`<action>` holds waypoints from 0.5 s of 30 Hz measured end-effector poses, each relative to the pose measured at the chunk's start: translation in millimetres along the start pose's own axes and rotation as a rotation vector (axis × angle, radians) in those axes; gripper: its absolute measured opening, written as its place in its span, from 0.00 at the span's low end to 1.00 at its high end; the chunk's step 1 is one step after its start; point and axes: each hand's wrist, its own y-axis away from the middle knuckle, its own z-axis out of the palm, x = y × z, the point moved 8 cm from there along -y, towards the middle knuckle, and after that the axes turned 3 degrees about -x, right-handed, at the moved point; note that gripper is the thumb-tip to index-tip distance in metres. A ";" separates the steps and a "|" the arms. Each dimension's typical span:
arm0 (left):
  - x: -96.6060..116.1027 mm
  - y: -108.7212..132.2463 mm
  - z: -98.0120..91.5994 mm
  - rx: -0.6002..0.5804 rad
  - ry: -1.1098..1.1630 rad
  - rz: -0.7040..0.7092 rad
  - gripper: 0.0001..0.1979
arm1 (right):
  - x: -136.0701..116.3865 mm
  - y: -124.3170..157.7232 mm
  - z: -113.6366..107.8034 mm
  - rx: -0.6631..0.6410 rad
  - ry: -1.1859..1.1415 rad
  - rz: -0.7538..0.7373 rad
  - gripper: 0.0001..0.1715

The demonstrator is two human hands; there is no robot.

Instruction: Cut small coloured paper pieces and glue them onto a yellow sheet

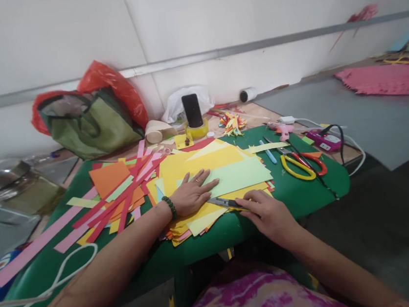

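My left hand (192, 193) lies flat, fingers spread, on a stack of yellow and pale green paper sheets (228, 170) on a green table (305, 191). A dark beaded bracelet circles that wrist. My right hand (266, 213) rests at the near edge of the stack, fingers curled on the handle of a pair of scissors (223, 201) whose grey blades point left toward my left hand.
Pink, red and orange paper strips (113, 198) lie at the left. Yellow-handled scissors (296, 167), red-handled scissors (314, 160), a pink glue gun (281, 129) and cables sit at the right. A phone on a tape roll (193, 113), a green bag (90, 122) and a pink mat (388, 78) lie beyond.
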 end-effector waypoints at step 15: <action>-27.5 18.8 -8.0 0.015 0.082 -0.035 0.26 | -15.9 -2.8 3.5 0.051 0.048 -0.046 0.15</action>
